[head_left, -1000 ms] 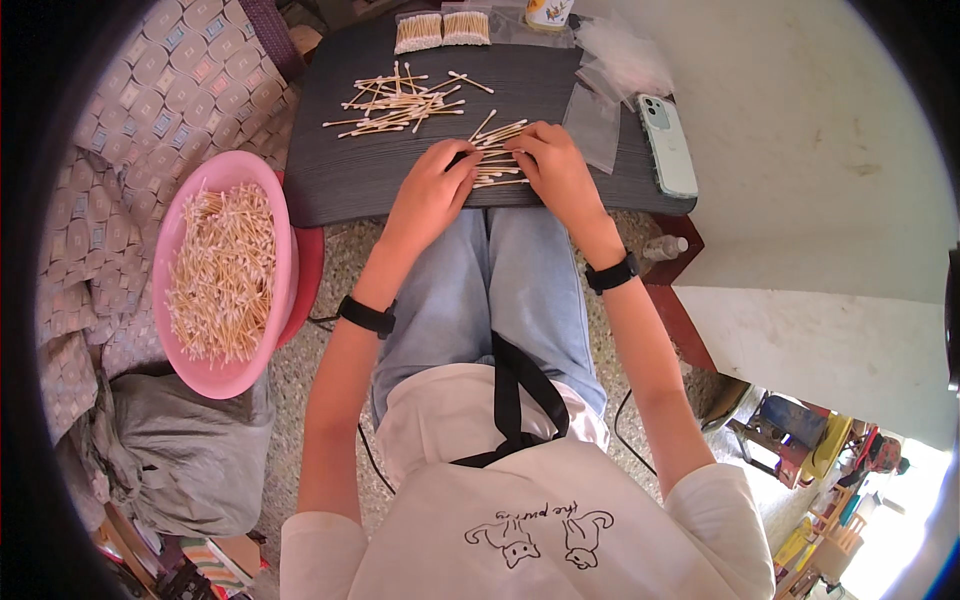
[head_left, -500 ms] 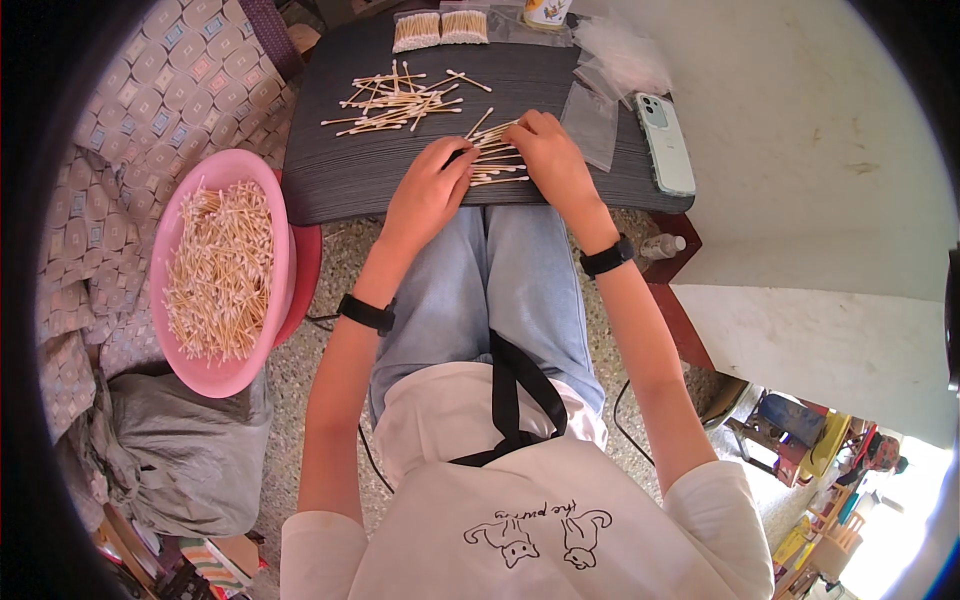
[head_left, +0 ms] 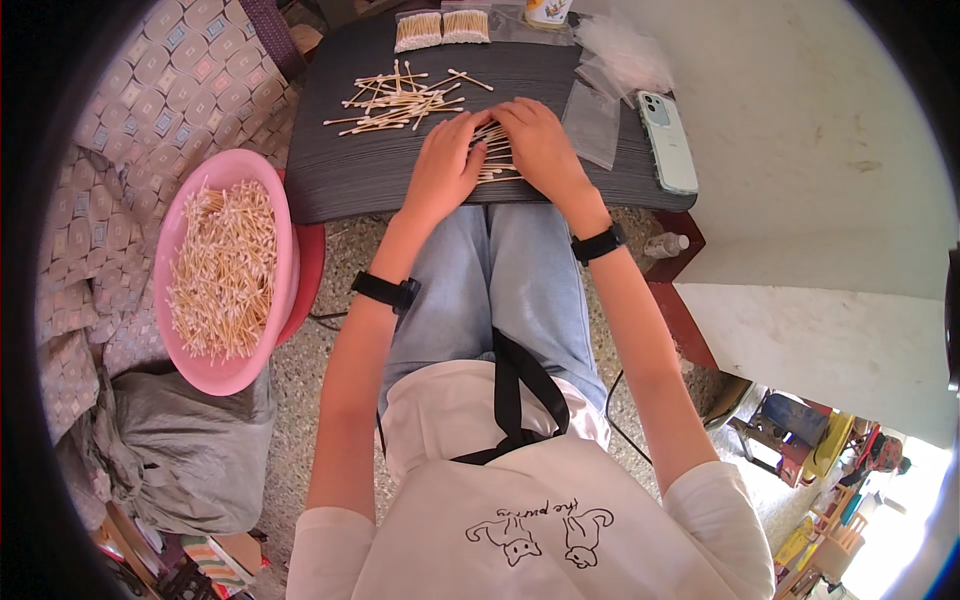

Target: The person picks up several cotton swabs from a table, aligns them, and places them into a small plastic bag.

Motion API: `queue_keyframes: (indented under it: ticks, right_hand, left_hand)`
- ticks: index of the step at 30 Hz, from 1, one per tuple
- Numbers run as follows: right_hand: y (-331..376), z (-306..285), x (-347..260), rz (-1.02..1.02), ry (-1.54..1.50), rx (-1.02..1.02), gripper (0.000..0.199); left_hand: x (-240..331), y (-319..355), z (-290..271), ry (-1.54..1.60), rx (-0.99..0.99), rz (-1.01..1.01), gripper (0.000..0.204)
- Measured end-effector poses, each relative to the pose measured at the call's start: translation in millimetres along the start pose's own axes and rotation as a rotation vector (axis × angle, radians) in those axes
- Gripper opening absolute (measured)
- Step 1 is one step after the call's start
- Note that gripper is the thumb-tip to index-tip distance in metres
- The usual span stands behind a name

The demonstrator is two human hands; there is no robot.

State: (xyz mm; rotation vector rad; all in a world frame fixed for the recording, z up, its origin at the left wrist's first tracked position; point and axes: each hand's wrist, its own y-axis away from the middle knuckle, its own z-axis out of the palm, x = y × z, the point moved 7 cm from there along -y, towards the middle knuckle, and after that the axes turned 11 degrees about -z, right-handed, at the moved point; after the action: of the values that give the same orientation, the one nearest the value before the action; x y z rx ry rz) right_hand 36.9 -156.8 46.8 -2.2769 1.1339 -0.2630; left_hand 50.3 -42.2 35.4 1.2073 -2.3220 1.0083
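Near the upper centre of the frame, the left hand [head_left: 443, 168] and the right hand [head_left: 543, 152] curve around a small group of cotton swabs [head_left: 496, 150] at the near edge of a dark table [head_left: 335, 180]. The hands' fingertips come close together at the far side of the group, and the swabs show between the palms, lying roughly side by side with their sticks running across the frame. The fingers of both hands are bent and held side by side, the left thumb standing apart at the swabs' left ends; whether either hand pinches any stick cannot be told, since the backs of the hands hide the contact. Up and left of the hands, a loose pile of swabs [head_left: 400, 105] lies crisscrossed on the tabletop. At the top of the frame stand two packed bundles [head_left: 442, 30] side by side, with a cup [head_left: 547, 12] to their right. Right of the right hand lies a flat clear bag [head_left: 592, 125], then a pale phone [head_left: 668, 150] along the table's right edge. At the left of the frame, a pink basin [head_left: 220, 380] holds a large heap of swabs [head_left: 225, 275].
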Motion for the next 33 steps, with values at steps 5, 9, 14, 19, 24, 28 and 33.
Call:
queue_keyframes:
  ticks: [5, 9, 14, 19, 24, 28, 33]
  right_hand:
    - [10, -9, 10, 0.131, -0.205, 0.037, 0.036]
    - [12, -2, 5, 0.203, -0.331, 0.186, 0.028]
    - [11, 4, -2, 0.265, -0.285, 0.215, 0.028]
    - [13, 1, -4, 0.292, -0.351, 0.281, 0.027]
    - [10, 3, -4, 0.414, -0.542, 0.323, 0.027]
    - [11, -5, 5, 0.388, -0.375, 0.310, 0.028]
    - [12, -2, -6, 0.202, -0.049, 0.112, 0.032]
  left_hand:
    - [-7, 8, -8, 0.142, 0.007, -0.102, 0.035]
    - [-6, 4, -6, 0.313, 0.120, -0.239, 0.034]
    - [-8, 3, 6, 0.598, 0.213, -0.450, 0.034]
    - [-11, 4, 5, 0.712, 0.222, -0.477, 0.036]
    - [-9, 4, 8, 0.814, 0.211, -0.502, 0.039]
    - [-8, 7, 3, 0.844, 0.212, -0.524, 0.040]
    - [13, 15, -19, 0.178, 0.198, -0.134, 0.037]
